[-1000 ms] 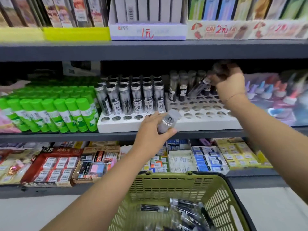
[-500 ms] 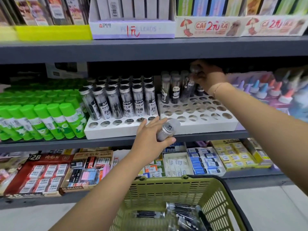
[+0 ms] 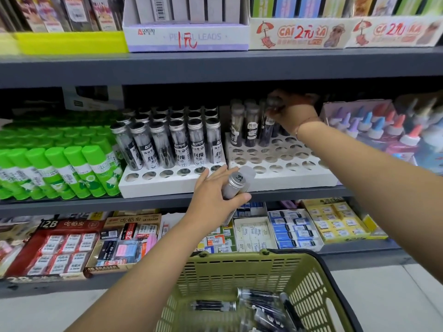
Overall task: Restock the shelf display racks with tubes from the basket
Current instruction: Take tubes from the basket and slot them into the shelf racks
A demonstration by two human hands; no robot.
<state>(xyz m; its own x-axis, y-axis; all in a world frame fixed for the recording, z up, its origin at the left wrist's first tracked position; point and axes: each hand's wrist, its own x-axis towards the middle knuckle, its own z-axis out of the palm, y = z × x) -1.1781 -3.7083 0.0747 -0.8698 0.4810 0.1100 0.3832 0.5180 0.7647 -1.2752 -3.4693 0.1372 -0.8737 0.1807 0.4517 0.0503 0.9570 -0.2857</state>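
Two white display racks stand side by side on the middle shelf. The left rack is nearly full of clear tubes with silver caps. The right rack holds a few tubes in its back row, and its other holes are bare. My right hand grips the top of a tube standing upright in that back row. My left hand holds another tube in front of the racks' front edge. The green basket below holds several more tubes.
Green glue sticks fill the shelf left of the racks, and glue bottles with coloured tips stand to the right. The upper shelf hangs low over the racks. Eraser boxes line the shelf below.
My right hand has moved left along the back row and stood its tube upright in the right rack. My left hand keeps its tube near the rack front.
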